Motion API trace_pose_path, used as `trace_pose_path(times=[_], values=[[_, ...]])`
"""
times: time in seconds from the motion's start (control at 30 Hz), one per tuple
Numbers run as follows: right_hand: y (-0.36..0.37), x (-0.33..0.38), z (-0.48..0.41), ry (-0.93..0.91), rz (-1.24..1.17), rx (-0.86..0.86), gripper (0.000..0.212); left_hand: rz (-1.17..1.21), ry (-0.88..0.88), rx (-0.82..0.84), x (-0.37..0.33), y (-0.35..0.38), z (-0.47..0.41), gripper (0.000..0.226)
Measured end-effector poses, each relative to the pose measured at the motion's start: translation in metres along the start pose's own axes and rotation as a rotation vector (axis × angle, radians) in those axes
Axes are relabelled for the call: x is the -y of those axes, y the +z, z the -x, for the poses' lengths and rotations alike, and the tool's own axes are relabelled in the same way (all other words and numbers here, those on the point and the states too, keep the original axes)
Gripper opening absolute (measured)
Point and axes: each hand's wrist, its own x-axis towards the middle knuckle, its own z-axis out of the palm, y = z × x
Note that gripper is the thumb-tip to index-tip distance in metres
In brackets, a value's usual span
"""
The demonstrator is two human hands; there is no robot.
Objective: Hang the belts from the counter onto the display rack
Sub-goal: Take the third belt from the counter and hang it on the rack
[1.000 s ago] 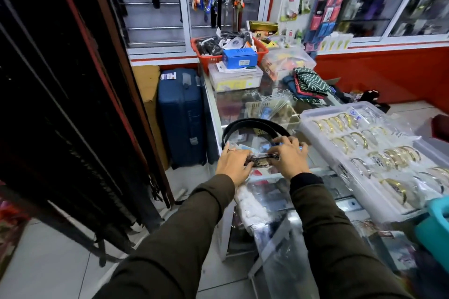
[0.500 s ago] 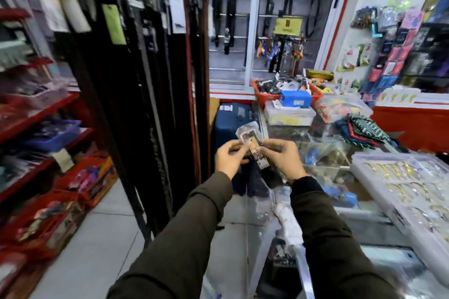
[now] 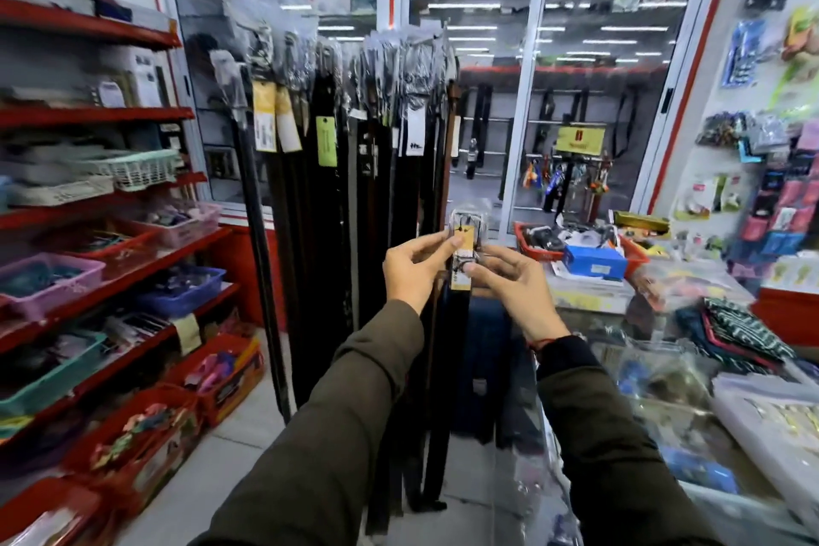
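Display rack [image 3: 350, 208] is the landmark: one tall stand, packed with dark belts hanging full length, too dense and blurred to count; four paper tags readable on them, two yellow, one green, one white. Left of the rack: red shelving [image 3: 88, 120], five shelf boards visible, loaded with plastic baskets (one white, two pink, one purple, one teal, plus red bins at the bottom). Right of the rack: glass table [image 3: 589, 306] carrying one red basket [image 3: 532, 242], one blue box [image 3: 594, 260], folded green-patterned cloth [image 3: 744, 330] and one clear tray [image 3: 780, 417] at the near right edge. One blue suitcase [image 3: 481, 350] stands on the floor between rack and table. Two hands, both in olive sleeves, raised just in front of the rack's right edge. One belt [image 3: 458, 315] in play: buckle end up at hand height, strap hanging down in front of the suitcase, off the table, not on the rack yet. Left hand [image 3: 414, 268] pinches the belt's yellow tag [image 3: 461, 253] between thumb and fingertips. Right hand [image 3: 514, 279] fingers curled, tips pinching the buckle end just below the tag. Buckle detail is blurred.
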Motion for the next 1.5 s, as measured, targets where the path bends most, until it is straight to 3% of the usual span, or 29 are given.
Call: trace_pose_path(times=[0.07,0.17,0.5,0.63,0.8,1.13,1.27,1.5], values=[[0.013,0.022,-0.01,-0.065,-0.043,-0.018,0.027,0.033,0.034,-0.004,-0.016,-0.006,-0.008,0.023],[0.029,0.05,-0.028,-0.131,-0.078,-0.014,0.029,0.052,0.085,0.007,-0.043,-0.014,-0.02,0.013],[0.054,0.138,-0.082,-0.303,-0.161,0.0,0.041,0.054,0.276,-0.032,-0.137,-0.005,-0.08,0.022],[0.057,0.157,-0.101,-0.323,-0.171,-0.024,0.045,0.086,0.249,-0.028,-0.164,0.004,-0.097,0.03],[0.057,0.165,-0.109,-0.331,-0.188,-0.053,0.033,0.111,0.179,-0.013,-0.178,0.012,-0.104,0.035],[0.057,0.146,-0.128,-0.267,-0.11,0.005,0.039,0.094,0.1,-0.036,-0.161,0.01,-0.114,0.019],[0.059,0.133,-0.133,-0.355,0.059,-0.079,0.043,-0.068,0.28,-0.067,-0.149,0.006,-0.122,0.031],[0.055,0.119,-0.143,-0.824,0.729,-0.111,0.061,-0.91,0.928,-0.023,-0.142,-0.009,-0.129,0.069]])
